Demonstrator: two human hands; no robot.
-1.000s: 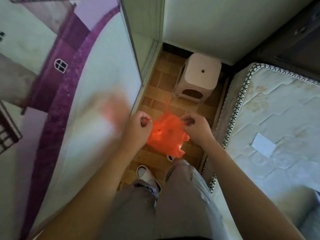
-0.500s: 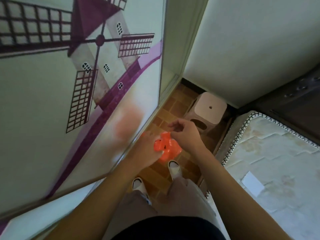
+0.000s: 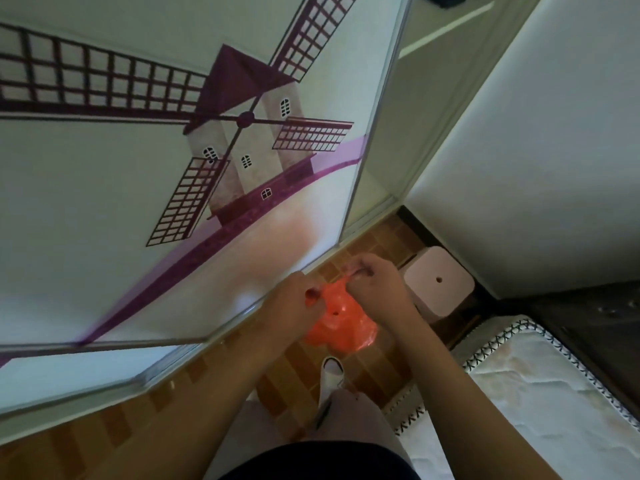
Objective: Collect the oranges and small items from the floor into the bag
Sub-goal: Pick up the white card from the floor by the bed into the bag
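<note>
**Both hands on the orange bag**

The left hand gripped one side of the orange plastic bag, fingers curled round its top edge. The right hand pinched the bag's other top edge, just beside the left grip and slightly beyond it. The bag hung crumpled below both grips, above the brown tiled floor. Whether anything lay inside it could not be told. Past the right grip stood a pale plastic stool. To the left of the left grip ran a sliding door with a windmill picture; to the right lay a mattress.
</note>
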